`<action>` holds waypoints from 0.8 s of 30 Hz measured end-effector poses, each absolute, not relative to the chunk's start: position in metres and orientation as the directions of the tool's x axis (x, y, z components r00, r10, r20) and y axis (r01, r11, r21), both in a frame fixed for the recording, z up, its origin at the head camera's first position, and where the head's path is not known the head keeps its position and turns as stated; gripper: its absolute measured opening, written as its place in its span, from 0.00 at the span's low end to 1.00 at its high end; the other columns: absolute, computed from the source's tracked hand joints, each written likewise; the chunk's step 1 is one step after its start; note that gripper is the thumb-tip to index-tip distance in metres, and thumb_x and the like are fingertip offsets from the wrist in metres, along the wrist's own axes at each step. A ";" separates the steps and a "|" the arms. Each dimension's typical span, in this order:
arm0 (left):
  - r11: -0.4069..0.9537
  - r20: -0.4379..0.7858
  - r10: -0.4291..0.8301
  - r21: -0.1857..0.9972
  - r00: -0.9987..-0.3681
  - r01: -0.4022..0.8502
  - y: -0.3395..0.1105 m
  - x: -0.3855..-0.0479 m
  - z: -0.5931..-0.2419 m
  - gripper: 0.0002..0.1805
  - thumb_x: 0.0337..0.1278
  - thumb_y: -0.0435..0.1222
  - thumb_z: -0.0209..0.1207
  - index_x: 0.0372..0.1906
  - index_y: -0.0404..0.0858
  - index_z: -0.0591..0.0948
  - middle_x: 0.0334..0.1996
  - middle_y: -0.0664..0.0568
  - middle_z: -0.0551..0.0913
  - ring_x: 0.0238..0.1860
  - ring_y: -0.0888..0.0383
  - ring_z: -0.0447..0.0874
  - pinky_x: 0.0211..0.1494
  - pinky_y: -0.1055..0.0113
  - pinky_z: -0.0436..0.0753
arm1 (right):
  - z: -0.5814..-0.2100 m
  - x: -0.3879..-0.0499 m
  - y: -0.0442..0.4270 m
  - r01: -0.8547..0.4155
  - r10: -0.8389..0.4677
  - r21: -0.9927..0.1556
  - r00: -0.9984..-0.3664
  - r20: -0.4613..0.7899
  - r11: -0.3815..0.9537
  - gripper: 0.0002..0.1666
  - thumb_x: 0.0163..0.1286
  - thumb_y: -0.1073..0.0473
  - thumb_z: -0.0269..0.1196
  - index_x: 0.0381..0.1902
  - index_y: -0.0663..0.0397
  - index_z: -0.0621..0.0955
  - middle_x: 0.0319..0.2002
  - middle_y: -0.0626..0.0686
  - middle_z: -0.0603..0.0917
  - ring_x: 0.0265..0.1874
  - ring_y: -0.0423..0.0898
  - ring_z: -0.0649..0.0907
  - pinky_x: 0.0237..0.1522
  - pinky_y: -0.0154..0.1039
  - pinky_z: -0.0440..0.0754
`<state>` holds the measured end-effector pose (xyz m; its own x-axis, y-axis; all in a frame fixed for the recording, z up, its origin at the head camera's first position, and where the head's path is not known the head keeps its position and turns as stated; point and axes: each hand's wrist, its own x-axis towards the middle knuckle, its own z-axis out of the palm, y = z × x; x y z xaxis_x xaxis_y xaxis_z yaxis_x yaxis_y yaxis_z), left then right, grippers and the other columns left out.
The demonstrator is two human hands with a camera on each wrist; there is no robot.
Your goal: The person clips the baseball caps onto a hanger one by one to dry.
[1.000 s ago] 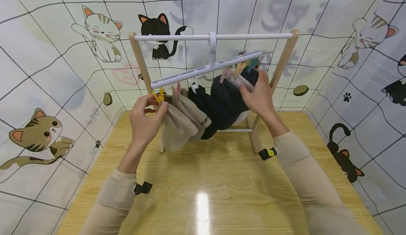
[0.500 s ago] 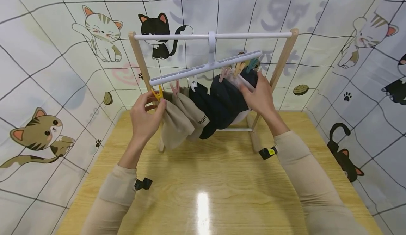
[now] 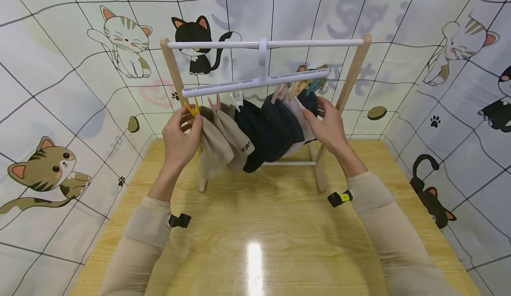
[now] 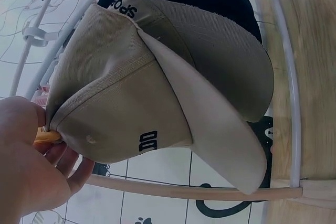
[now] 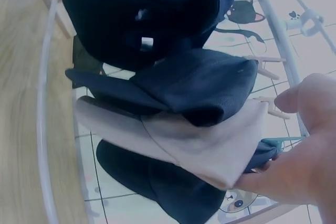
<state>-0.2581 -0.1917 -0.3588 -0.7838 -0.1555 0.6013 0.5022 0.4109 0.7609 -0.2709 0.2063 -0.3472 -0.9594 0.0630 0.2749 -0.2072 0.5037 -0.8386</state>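
Observation:
Baseball caps hang clipped in a row below a white clip hanger [image 3: 255,83]. At the left end my left hand [image 3: 179,132] pinches the yellow clothespin [image 3: 193,108], which bites the edge of a beige cap [image 4: 105,114]. A second beige cap [image 4: 215,51] with lettering hangs beside it. Dark navy caps [image 5: 199,85] and a pale pink cap [image 5: 205,140] follow to the right. My right hand [image 3: 329,125] is around the right end, by the teal clothespin [image 3: 314,86]. Its thumb stands apart from the fingers, which touch the pale cap's edge near a dark cap [image 5: 157,187].
The hanger hooks over the white top bar [image 3: 311,43] of a small wooden rack [image 3: 355,72] on a wood-grain table [image 3: 223,238]. Pink, white and tan clothespins hold the middle caps. A cat-print backdrop [image 3: 255,16] surrounds the table.
The hanger's left end has risen and its right end has dropped slightly, so it tilts less. My left hand moved up with the yellow clothespin; my right fingertips came down a little.

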 end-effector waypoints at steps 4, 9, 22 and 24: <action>0.399 0.592 -0.164 0.772 -0.789 0.495 -0.191 -0.264 -0.358 0.22 0.80 0.36 0.64 0.70 0.32 0.84 0.62 0.40 0.91 0.65 0.45 0.93 0.70 0.51 0.91 | -0.348 -0.261 0.206 -0.185 0.051 -0.868 -0.971 0.234 0.461 0.46 0.87 0.44 0.63 0.91 0.57 0.62 0.84 0.65 0.73 0.85 0.63 0.74 0.85 0.63 0.72; 0.425 0.598 -0.187 0.765 -0.779 0.485 -0.192 -0.269 -0.360 0.22 0.82 0.38 0.64 0.71 0.33 0.85 0.61 0.38 0.88 0.59 0.52 0.92 0.67 0.56 0.92 | -0.350 -0.247 0.208 -0.226 0.051 -0.848 -0.957 0.284 0.480 0.44 0.86 0.48 0.65 0.89 0.58 0.64 0.82 0.65 0.75 0.83 0.65 0.76 0.85 0.64 0.73; 0.466 0.607 -0.181 0.746 -0.774 0.476 -0.199 -0.269 -0.367 0.25 0.83 0.39 0.64 0.75 0.33 0.82 0.60 0.37 0.89 0.58 0.47 0.90 0.52 0.74 0.81 | -0.355 -0.215 0.219 -0.300 0.052 -0.768 -0.917 0.396 0.566 0.43 0.85 0.50 0.65 0.89 0.57 0.66 0.80 0.67 0.77 0.77 0.66 0.80 0.80 0.67 0.77; 0.490 0.636 -0.159 0.714 -0.755 0.499 -0.199 -0.263 -0.371 0.25 0.83 0.39 0.63 0.76 0.32 0.81 0.61 0.35 0.88 0.62 0.42 0.89 0.56 0.67 0.83 | -0.358 -0.211 0.219 -0.316 0.061 -0.748 -0.901 0.429 0.584 0.42 0.84 0.51 0.66 0.88 0.58 0.67 0.80 0.67 0.77 0.77 0.66 0.80 0.80 0.66 0.77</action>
